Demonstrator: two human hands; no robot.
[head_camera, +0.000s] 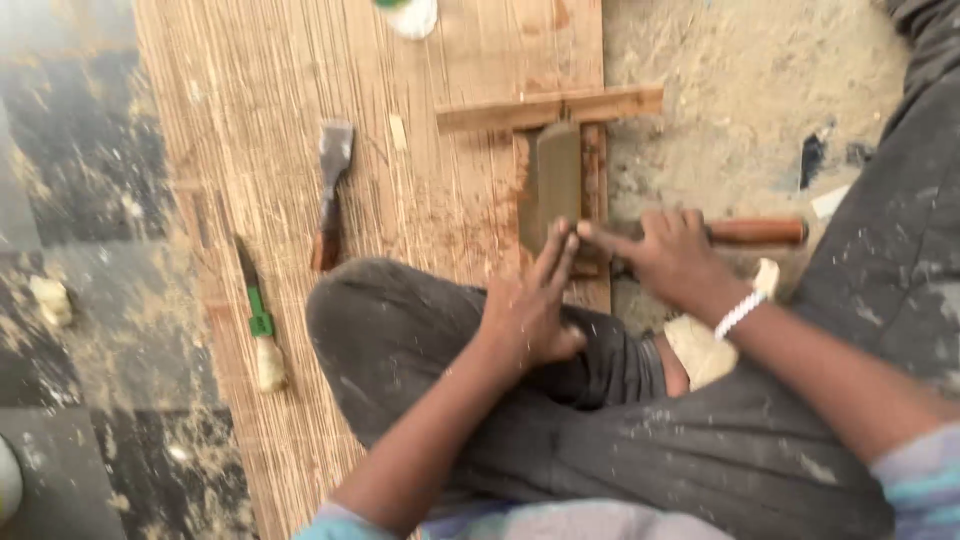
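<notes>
My right hand (672, 255) grips a wood-handled chisel (752, 232), blade end hidden under both hands. My left hand (530, 305), fingers straight, presses on the sharpening stone (556, 175), just left of the right hand. Spare chisel (331, 190) lies well left on the plywood sheet (440, 150).

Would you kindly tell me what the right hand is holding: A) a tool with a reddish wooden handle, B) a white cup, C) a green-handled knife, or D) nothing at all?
A: the right hand wraps a tool whose reddish wooden handle sticks out to the side, its working end laid by the stone under the left hand fingers.
</notes>
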